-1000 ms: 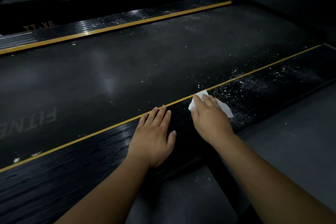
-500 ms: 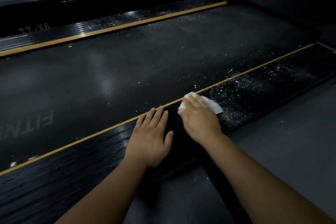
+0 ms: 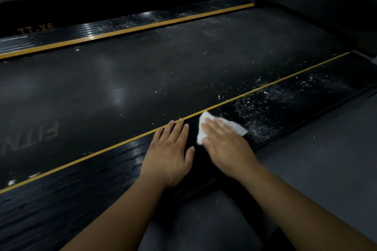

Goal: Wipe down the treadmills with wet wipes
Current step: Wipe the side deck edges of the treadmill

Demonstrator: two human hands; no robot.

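We slid the wipe (image 3: pixel 237 128) along the rail (image 3: pixel 81 187) under our flat right hand (image 3: pixel 224 146), toward our spread, empty left hand (image 3: pixel 169 155), which braced us.

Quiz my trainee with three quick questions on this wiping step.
1. Multiple choice: the wipe lies on A) the belt, B) the side rail, C) the floor.
2. True or false: the left hand lies flat on that rail and holds nothing.
3. Fill in: the white specks left to clean lie to the ___ of the right hand.
Key: 1 B; 2 true; 3 right.
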